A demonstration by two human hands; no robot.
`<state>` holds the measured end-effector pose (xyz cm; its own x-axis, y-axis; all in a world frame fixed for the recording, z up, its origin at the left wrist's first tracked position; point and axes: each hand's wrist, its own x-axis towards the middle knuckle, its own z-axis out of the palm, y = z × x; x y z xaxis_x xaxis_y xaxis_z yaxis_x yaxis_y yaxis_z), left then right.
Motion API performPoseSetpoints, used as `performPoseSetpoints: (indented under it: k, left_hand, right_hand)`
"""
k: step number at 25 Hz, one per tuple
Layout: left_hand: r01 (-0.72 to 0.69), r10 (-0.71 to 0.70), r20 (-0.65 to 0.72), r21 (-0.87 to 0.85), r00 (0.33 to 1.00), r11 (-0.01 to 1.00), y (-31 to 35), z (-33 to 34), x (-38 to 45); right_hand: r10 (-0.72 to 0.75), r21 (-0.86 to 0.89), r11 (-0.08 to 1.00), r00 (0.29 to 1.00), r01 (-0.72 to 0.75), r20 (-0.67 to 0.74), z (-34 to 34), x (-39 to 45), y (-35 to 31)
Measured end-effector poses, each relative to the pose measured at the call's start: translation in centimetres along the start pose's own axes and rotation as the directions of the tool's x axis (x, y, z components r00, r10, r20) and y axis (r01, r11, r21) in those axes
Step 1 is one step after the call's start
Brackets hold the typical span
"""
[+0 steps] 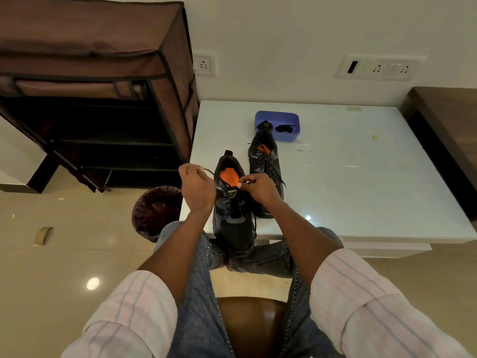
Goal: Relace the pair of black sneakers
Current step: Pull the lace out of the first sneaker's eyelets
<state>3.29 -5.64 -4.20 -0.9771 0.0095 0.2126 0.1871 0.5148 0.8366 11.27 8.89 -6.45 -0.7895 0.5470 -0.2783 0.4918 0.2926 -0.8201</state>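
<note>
From the head view, the near sneaker (233,210) stands at the table (361,177) edge against the person's lap, with the left hand (197,188) pinching one lace end (206,171) up and outward and the right hand (258,188) pinching the other end just across the orange-lined opening. Beyond the right grip, the second sneaker (265,166) lies laced but untied, its ends loose. I judge the threading nearly done, the tying left; further out a blue tub (277,116) holds dark bundles.

Warm dim indoor light, overhead lamp glare spots on glossy floor (93,283) and white table (335,177), wide-angle bending at edges, slightly soft focus.
</note>
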Motion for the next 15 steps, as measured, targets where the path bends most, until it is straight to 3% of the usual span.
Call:
performPoseSetpoints:
  k: [2,4,5,7,9,10,12,13,15]
  left_hand:
    - [0.284,-0.291,-0.122,-0.067,0.949,0.956,-0.3,-0.7,1.2]
    - [0.509,-0.508,-0.099,-0.008,0.856,0.86,-0.9,-1.5,2.2]
    - [0.503,-0.493,-0.103,0.142,0.864,0.853,-1.4,-1.8,2.4]
    - [0.293,-0.28,-0.087,0.36,0.956,0.886,-2.0,-1.9,2.2]
    - [0.06,-0.098,0.146,0.247,0.984,0.967,-1.9,-0.8,1.4]
    - [0.05,-0.101,0.335,0.156,0.937,0.986,-1.6,-0.3,0.7]
    - [0.037,-0.117,0.623,0.139,0.774,0.99,-1.4,0.4,-0.3]
    - [0.036,-0.128,0.693,0.146,0.71,0.989,-1.5,0.7,-0.6]
    - [0.107,-0.147,0.748,0.102,0.647,0.989,-1.7,0.8,-0.3]
  right_hand:
    - [0.003,-0.007,1.0,1.0,-0.003,0.002,0.0,0.1,0.2]
    - [0.013,-0.005,1.0,1.0,-0.013,0.007,0.0,0.2,0.4]
    - [0.014,-0.005,1.0,1.0,-0.014,0.011,0.0,0.1,0.4]
    - [0.007,-0.005,1.0,1.0,-0.007,0.021,0.0,0.1,0.3]
    - [0.0,0.005,1.0,1.0,0.0,0.029,-0.1,0.0,0.5]
    - [-0.007,0.002,1.0,0.999,0.007,0.034,-0.1,-0.1,0.6]
    - [-0.018,-0.011,1.0,0.999,0.018,0.05,-0.1,0.0,0.8]
    - [-0.015,-0.012,1.0,0.998,0.016,0.055,-0.2,-0.1,0.9]
    - [-0.004,0.017,1.0,0.999,0.003,0.052,-0.5,-0.2,1.1]
